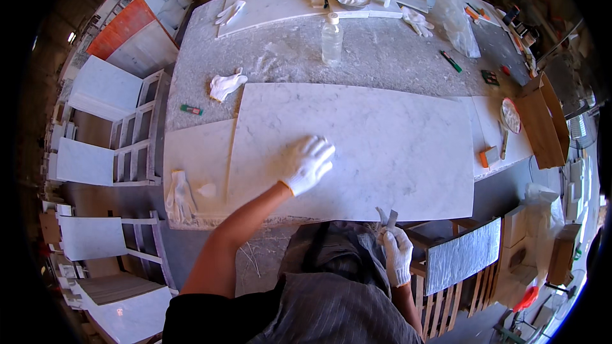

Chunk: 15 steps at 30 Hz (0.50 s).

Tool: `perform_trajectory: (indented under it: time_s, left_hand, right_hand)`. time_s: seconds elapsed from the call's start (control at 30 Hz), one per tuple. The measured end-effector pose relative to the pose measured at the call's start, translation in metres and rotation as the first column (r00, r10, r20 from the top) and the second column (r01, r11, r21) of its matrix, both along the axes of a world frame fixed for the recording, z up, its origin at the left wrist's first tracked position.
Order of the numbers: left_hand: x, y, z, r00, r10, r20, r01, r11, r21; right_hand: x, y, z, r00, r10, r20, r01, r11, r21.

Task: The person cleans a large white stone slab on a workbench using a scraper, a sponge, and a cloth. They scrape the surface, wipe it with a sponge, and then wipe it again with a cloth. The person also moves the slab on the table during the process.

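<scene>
Worn on the head, a wide fisheye view faces down and forward, close above the wearer's torso [341,306], left hand [309,163] and right hand [398,256], the counter [199,51] stretching away ahead.

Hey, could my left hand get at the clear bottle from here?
Probably yes, with a stretch: the left hand is spread over the pale slab, seemingly empty, and nothing appears to stand between it and the clear bottle, upright on the grey table beyond.

Under your left fingers [323,151], the slab [382,146] looks like smooth marble. The glove [399,264] over your right fingers [400,237] is matt knit cloth; the blade [392,218] jutting from them looks metallic.
</scene>
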State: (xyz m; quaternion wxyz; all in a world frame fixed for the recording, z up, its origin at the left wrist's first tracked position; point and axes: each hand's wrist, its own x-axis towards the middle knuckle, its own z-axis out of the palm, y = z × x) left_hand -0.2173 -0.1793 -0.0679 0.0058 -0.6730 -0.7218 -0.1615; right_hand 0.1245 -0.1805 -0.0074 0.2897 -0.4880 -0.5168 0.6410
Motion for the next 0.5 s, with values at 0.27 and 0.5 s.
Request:
perform_trajectory:
  time_s: [0.27, 0.5]
  left_hand:
    - [-0.162, 0.066, -0.026, 0.887, 0.417, -0.198, -0.441, 0.893, -0.094]
    - [-0.133, 0.079, -0.033, 0.841, 0.481, -0.249, -0.496, 0.868, 0.002]
  right_hand:
    - [0.018, -0.021, 0.012, 0.979, -0.130, 0.158, 0.141, 0.989, -0.055]
    - [-0.002, -0.024, 0.011, 0.983, -0.133, 0.124, 0.148, 0.982, -0.121]
